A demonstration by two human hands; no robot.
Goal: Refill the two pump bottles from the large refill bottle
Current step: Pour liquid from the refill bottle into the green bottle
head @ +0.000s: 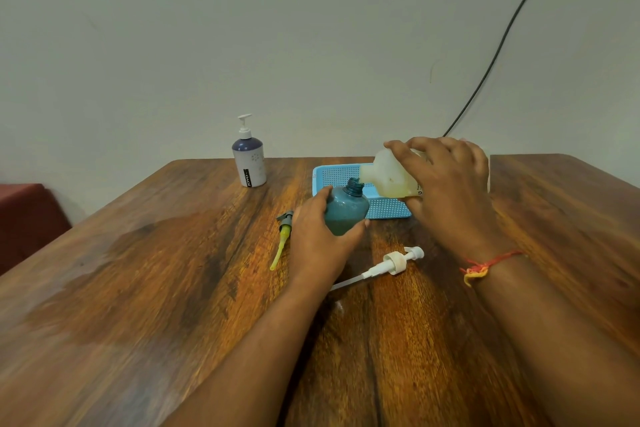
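The large refill bottle [391, 177] is gripped from above by the right hand [450, 184] and held tipped on its side, its mouth set right at the open neck of the teal pump bottle [346, 211], which is held upright on the wooden table [156, 288] by the left hand [318, 232] curled round its side. A blue basket [337, 172] is seen just behind both bottles, a grey and yellow pump [283, 239] lies left of the left hand, and a white pump [391, 263] lies between the forearms. The second pump bottle [248, 158], white and purple with its pump fitted, stands well apart near the far edge.
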